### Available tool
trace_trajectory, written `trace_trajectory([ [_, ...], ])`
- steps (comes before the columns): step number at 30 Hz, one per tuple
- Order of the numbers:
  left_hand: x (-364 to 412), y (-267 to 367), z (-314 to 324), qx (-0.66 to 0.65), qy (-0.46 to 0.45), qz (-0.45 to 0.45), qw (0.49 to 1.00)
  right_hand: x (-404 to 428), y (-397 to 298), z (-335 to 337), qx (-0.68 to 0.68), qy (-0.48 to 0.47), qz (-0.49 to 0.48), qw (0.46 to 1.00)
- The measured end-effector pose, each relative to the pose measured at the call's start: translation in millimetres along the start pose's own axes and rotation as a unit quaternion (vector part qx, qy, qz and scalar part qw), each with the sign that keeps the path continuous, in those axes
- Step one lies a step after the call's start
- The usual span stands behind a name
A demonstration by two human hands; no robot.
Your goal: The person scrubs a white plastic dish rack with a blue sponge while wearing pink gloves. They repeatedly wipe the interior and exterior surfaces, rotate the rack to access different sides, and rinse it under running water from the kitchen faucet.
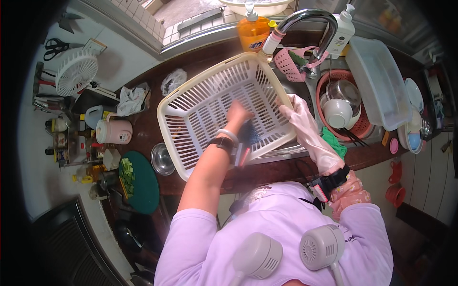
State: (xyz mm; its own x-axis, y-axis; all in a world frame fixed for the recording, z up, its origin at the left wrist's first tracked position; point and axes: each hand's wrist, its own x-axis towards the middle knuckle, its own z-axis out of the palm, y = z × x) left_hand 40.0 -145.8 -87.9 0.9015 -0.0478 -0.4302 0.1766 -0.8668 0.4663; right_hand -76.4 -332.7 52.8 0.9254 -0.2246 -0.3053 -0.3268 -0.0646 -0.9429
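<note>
A white plastic slatted basket point(214, 73) is tilted over the counter's front edge and the sink. My right hand point(295, 111), in a pale pink rubber glove, grips the basket's right rim. My left hand point(239, 112) is bare and reaches inside the basket, over its slatted floor. Motion blurs its fingers, so whether they hold anything is unclear. Beside the left wrist shows a dark blue patch point(251, 133); I cannot tell if it lies in or under the basket.
The chrome faucet point(307, 16) arches behind the basket. A red colander point(323, 80) holds bowls at right, beside a clear plastic bin point(379, 78). Left of the basket are a steel bowl point(163, 159) and a green cutting board point(145, 186) with chopped greens. An orange soap bottle point(252, 34) stands behind.
</note>
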Motion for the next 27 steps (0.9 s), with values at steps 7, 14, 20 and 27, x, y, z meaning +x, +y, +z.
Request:
trace_trajectory([
  [7, -9.8, 14.0, -12.7, 0.018, -0.056, -0.007, 0.998, 4.4, 13.0, -0.7, -0.013, 0.012, -0.009, 1.0],
  [14, 0.5, 1.5, 0.1, 0.015, -0.011, 0.018, 1.0, 2.1, 7.0, -1.7, -0.03, 0.017, -0.01, 0.999],
  [20, 4.7, -4.4, 6.4, 0.011, 0.0, 0.027, 1.0, -3.7, -4.2, -4.6, -0.046, 0.003, 0.012, 0.999],
  [27, 3.6, -0.2, 1.3, 0.009, -0.024, 0.019, 1.0, -6.3, -8.7, -4.7, -0.059, 0.0, 0.021, 0.998],
])
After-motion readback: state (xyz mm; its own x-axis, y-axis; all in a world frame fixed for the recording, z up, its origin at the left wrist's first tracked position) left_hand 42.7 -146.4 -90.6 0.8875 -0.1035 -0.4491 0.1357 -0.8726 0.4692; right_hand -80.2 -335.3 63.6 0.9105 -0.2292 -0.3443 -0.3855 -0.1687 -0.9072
